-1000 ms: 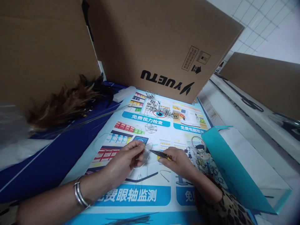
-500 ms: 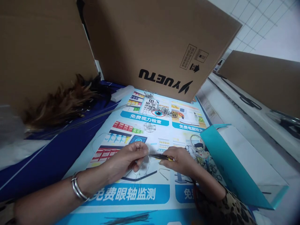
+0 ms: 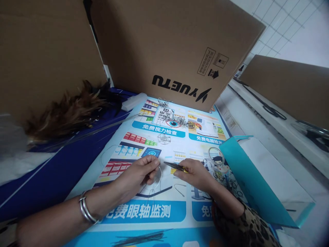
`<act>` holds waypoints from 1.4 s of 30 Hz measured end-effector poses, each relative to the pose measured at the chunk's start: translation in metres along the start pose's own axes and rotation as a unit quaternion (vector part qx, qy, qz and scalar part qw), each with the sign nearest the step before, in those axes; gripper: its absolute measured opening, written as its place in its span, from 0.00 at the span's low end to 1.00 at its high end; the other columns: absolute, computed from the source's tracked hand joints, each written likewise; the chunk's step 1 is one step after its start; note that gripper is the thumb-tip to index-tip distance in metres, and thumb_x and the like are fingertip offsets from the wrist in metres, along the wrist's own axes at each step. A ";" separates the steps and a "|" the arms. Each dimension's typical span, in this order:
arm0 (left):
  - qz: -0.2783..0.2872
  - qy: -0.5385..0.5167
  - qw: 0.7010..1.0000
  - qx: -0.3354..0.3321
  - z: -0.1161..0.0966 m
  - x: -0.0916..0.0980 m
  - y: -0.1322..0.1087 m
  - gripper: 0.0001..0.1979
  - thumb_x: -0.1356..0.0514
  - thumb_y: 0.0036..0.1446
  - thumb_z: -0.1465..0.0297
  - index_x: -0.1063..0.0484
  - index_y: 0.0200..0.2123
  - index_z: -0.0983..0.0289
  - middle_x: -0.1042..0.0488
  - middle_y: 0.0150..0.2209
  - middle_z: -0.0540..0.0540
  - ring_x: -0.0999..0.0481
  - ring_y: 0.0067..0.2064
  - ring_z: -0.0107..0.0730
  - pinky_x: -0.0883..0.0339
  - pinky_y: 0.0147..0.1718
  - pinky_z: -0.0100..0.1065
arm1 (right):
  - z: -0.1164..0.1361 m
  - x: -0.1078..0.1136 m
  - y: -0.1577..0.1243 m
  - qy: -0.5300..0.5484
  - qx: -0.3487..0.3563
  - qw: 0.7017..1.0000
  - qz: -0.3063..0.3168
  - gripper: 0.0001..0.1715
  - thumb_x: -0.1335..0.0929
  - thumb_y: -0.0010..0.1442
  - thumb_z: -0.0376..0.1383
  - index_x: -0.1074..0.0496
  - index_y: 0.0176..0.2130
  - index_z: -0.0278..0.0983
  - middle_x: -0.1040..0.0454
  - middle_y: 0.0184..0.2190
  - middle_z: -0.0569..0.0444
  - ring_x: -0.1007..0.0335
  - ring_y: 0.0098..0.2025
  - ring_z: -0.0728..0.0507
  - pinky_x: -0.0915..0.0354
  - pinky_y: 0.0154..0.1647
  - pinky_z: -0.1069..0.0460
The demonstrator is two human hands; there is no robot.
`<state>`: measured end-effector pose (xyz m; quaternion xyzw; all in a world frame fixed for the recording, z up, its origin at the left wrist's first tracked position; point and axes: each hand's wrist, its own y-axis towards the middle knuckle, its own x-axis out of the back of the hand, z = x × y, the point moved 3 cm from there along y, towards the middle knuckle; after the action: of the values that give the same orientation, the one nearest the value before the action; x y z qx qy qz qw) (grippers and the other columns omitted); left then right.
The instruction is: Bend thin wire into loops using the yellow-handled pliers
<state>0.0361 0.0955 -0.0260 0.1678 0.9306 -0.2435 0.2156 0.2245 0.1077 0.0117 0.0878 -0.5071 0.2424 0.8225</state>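
Pinched in the fingers of my left hand [image 3: 144,173] is a thin wire loop [image 3: 161,175], which curves down below the fingertips with fine ends hanging over the printed sheet. My right hand [image 3: 196,174] grips a pair of pliers [image 3: 174,167] with dark, narrow jaws and yellow on the handles. The jaws point left and stop just short of my left fingertips, apart from the wire. A short bent wire [image 3: 179,189] lies on the sheet below the pliers. Several straight dark wires [image 3: 141,237] lie bundled at the near edge.
Wire shapes [image 3: 163,138] and tangled wire pieces [image 3: 180,120] lie farther back on the sheet. At right are a ring [image 3: 216,156], small wire parts [image 3: 231,185] and an open teal box [image 3: 253,185]. Brown feathers [image 3: 64,109] lie left; a large cardboard box [image 3: 167,44] stands behind.
The pliers have drawn back slightly to the right, off the wire at my left fingertips. My left hand has shifted a little left, still pinching the wire.
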 end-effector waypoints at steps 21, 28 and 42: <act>0.033 -0.064 0.997 0.035 0.004 -0.022 -0.018 0.13 0.44 0.57 0.65 0.42 0.24 0.64 0.42 0.17 0.45 0.46 0.18 0.20 0.57 0.19 0.26 | 0.014 -0.019 0.001 0.089 0.077 0.985 -0.127 0.23 0.29 0.49 0.49 0.31 0.37 0.36 0.32 0.33 0.52 0.37 0.39 0.45 0.41 0.38 0.53; 0.053 -0.039 0.997 0.049 0.006 -0.022 -0.017 0.13 0.42 0.56 0.62 0.40 0.27 0.64 0.46 0.16 0.43 0.52 0.18 0.19 0.63 0.17 0.27 | 0.018 -0.015 0.002 0.212 0.029 0.975 -0.065 0.14 0.34 0.57 0.44 0.32 0.33 0.35 0.35 0.28 0.57 0.39 0.32 0.50 0.43 0.32 0.56; 0.031 -0.021 0.996 0.079 0.014 -0.021 -0.014 0.13 0.41 0.54 0.62 0.40 0.27 0.64 0.42 0.19 0.44 0.53 0.17 0.16 0.67 0.16 0.26 | 0.020 -0.028 0.002 0.274 -0.021 0.961 -0.022 0.11 0.35 0.55 0.41 0.33 0.29 0.35 0.39 0.23 0.60 0.45 0.27 0.52 0.48 0.26 0.58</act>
<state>0.0527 0.0722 -0.0219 0.2084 0.8980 -0.3131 0.2283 0.1978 0.0932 -0.0035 0.0114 -0.2652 0.2281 0.9368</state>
